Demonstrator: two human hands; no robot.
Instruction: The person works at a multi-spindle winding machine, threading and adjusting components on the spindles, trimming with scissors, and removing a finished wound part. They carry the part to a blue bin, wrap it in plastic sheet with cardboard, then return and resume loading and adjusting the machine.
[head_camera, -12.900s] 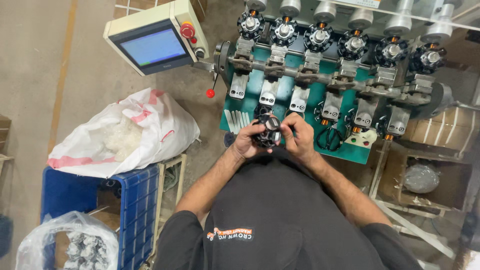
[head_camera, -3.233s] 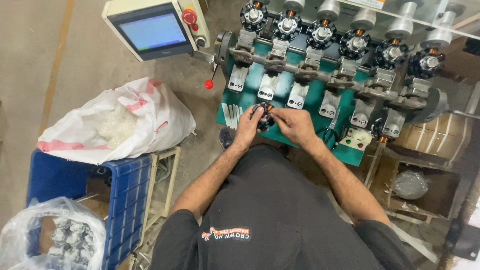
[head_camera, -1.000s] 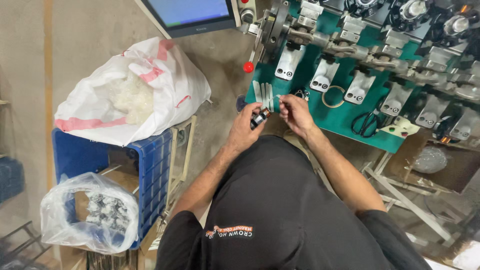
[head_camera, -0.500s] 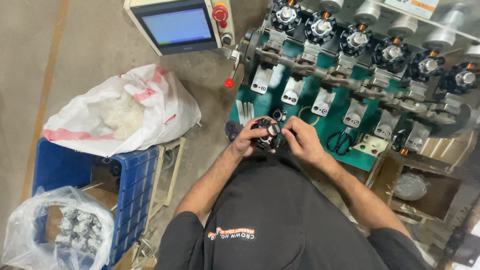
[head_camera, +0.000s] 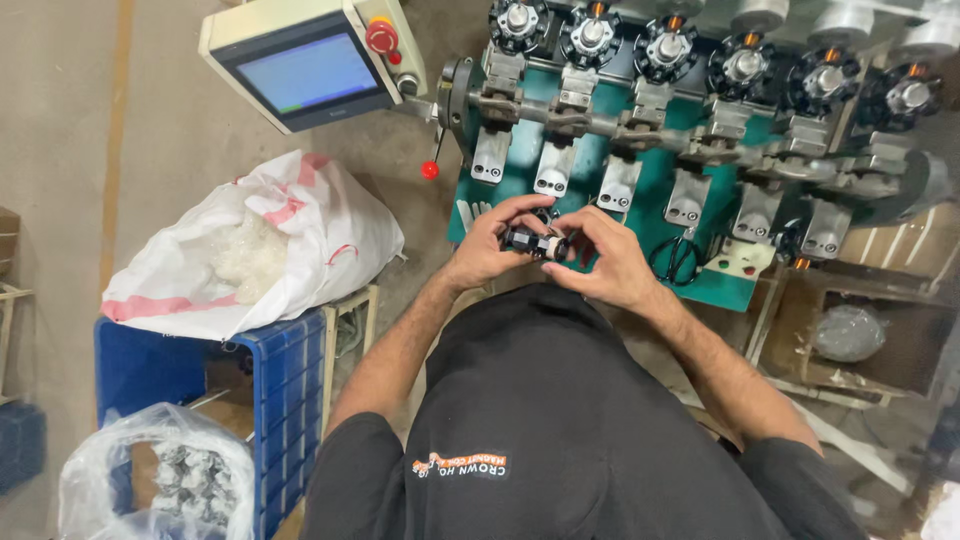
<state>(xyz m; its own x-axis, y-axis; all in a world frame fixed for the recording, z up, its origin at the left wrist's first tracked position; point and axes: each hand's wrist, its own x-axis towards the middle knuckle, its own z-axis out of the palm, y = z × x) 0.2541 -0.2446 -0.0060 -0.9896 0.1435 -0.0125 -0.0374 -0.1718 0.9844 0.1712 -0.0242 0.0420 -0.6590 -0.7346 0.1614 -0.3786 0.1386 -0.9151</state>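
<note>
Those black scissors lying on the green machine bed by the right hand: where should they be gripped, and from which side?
Probably by the two handle loops of the scissors, coming straight down from above. They lie flat on the green bed, loops open and facing up, just beyond the right hand. Metal brackets crowd the far side, so the near side looks freer.

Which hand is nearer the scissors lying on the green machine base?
Right. The right hand is just beside the scissors; the left hand is farther off, past the small black part both hold.
</note>
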